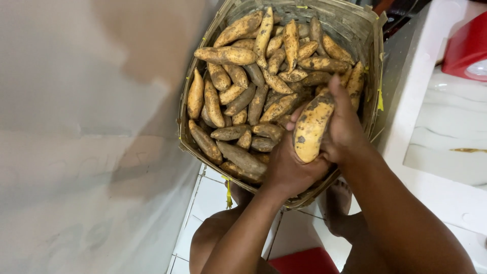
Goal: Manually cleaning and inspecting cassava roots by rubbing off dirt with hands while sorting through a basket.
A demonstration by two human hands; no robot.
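A woven bamboo basket (365, 35) stands before me, heaped with several dirty orange-brown sweet potatoes (238, 76). Both hands hold one large, dark-spotted sweet potato (310, 127) upright over the basket's near right corner. My right hand (347, 129) wraps its right side, thumb pointing up along it. My left hand (286, 165) cups its lower left side from below. The potato's lower end is hidden by my fingers.
A pale wall (86, 142) fills the left. To the right runs a white marble-look ledge (446, 127) with a red and white object (466, 48) on it. Below are white floor tiles (208, 198), my knees and a foot (337, 203), and a red thing (304, 261).
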